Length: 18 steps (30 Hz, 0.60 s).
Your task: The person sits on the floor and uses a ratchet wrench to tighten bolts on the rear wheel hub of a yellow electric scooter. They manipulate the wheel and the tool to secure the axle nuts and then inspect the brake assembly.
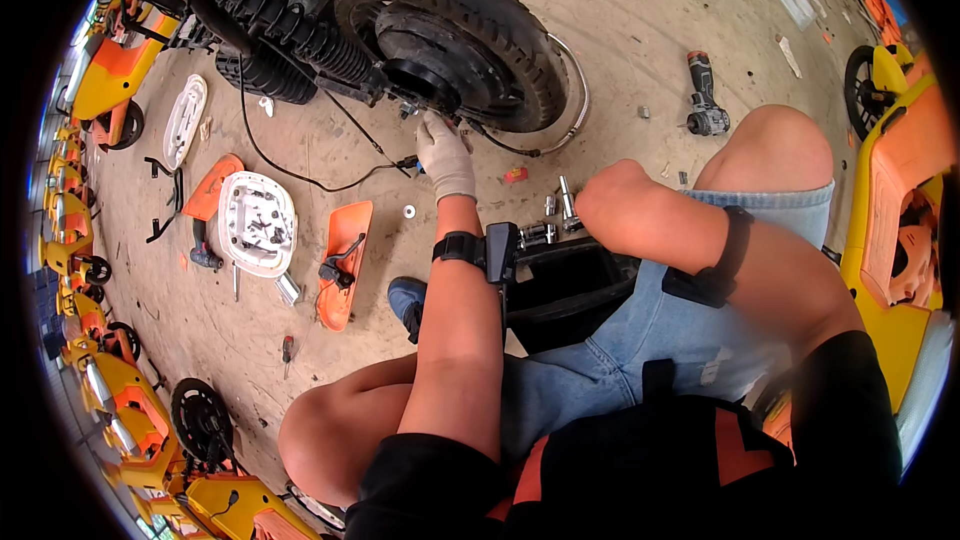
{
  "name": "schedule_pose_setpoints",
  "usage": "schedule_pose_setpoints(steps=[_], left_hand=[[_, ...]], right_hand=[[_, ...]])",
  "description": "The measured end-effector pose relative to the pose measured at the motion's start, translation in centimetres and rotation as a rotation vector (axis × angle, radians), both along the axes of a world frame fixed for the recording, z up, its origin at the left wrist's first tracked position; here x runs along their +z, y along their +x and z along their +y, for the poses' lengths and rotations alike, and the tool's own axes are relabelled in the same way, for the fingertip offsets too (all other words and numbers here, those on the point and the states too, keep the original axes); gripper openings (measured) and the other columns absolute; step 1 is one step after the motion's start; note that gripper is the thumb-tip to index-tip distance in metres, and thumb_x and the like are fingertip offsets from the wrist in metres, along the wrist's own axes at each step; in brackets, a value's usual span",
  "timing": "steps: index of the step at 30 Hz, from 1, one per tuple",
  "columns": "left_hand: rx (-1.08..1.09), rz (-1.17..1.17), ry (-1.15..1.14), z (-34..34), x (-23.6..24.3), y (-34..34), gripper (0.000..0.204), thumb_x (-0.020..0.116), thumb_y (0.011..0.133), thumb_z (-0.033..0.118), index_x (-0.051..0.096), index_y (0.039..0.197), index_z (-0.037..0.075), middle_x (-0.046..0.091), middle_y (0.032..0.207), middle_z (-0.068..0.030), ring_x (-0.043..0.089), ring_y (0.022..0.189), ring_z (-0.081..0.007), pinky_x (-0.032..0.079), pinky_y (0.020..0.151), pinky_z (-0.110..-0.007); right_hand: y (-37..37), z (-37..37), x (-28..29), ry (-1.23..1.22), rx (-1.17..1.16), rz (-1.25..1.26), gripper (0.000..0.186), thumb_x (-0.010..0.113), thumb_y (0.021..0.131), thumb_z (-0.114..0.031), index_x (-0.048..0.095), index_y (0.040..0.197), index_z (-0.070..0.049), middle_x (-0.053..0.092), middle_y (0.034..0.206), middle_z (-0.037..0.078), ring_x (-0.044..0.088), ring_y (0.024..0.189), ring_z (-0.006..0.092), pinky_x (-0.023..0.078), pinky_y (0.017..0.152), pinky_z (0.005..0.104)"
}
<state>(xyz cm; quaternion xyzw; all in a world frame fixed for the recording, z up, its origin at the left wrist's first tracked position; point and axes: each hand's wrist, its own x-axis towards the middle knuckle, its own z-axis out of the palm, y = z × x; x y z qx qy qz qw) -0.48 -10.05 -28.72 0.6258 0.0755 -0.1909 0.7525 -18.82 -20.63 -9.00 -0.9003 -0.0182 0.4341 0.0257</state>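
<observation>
- In the head view, the left hand (447,160), gloved, is held at the hub (424,83) of a black wheel (500,35); its fingertips are partly lost against dark metal, so whether they are clamped on a part or merely laid there cannot be told.
- The wheel is found at the top centre of the frame, joined to the bike (290,25); its hub side is faced toward the person, by which reaching is probably made easier.
- The right hand is hidden; only the bent right forearm (645,215) is shown, right of centre, so whether those fingers are apart or together cannot be told.
- Beside the forearm's end, metal sockets (568,200) are laid near an open black box (545,330), presumably for quick picking up.
- A black cable (327,190) is run loosely across the floor (640,30) to near the glove, perhaps so that it is not strained.
- At the left of the frame, small fasteners (262,230) are gathered in a white tray (240,188), likely so that none is lost.
- A drill (707,105) is laid at the upper right, well apart from the hub, apparently set aside as unneeded.
</observation>
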Motion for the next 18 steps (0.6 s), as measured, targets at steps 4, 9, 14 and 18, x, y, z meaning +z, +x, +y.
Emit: schedule_pose_setpoints(steps=[4, 9, 14, 18], left_hand=[[0.075, 0.169, -0.286, 2.0, -2.3, 1.2, 0.024, 0.047, 0.100, 0.028, 0.053, 0.094, 0.006, 0.050, 0.067, -0.0048, 0.054, 0.063, -0.0182, 0.046, 0.055, -0.037], [0.271, 0.457, -0.497, 1.8, -0.4, 1.0, 0.020, 0.042, 0.095, 0.019, 0.058, 0.090, 0.007, 0.059, 0.077, -0.0034, 0.059, 0.077, -0.0224, 0.051, 0.079, -0.040], [0.264, 0.562, -0.672, 3.6, -2.6, 2.1, 0.020, 0.043, 0.092, 0.016, 0.059, 0.083, 0.009, 0.064, 0.083, -0.0052, 0.063, 0.085, -0.0245, 0.052, 0.084, -0.042], [0.285, 0.609, -0.459, 5.6, -4.6, 3.3, 0.023, 0.047, 0.094, 0.026, 0.056, 0.078, 0.012, 0.062, 0.071, -0.0037, 0.061, 0.065, -0.0216, 0.051, 0.061, -0.037]], right_hand=[[0.2, 0.3, 0.0, -0.002, 0.021, -0.007, 0.013, 0.067, 0.076, -0.011, 0.076, 0.086, -0.010, 0.074, 0.088, 0.010, 0.071, 0.086, 0.0283, 0.055, 0.067, 0.0395], [-0.1, -0.2, -0.6, 0.002, 0.013, -0.024, 0.014, 0.066, 0.076, -0.011, 0.076, 0.085, -0.009, 0.074, 0.088, 0.011, 0.071, 0.086, 0.0295, 0.055, 0.068, 0.0404], [-0.8, -0.2, -1.0, -0.014, 0.035, -0.123, 0.015, 0.063, 0.078, -0.013, 0.076, 0.085, -0.010, 0.073, 0.088, 0.011, 0.071, 0.086, 0.0298, 0.056, 0.070, 0.0420], [-0.6, 0.1, -1.2, 0.007, 0.085, -0.151, 0.015, 0.064, 0.078, -0.015, 0.075, 0.087, -0.011, 0.074, 0.088, 0.009, 0.071, 0.087, 0.0274, 0.055, 0.067, 0.0405]])
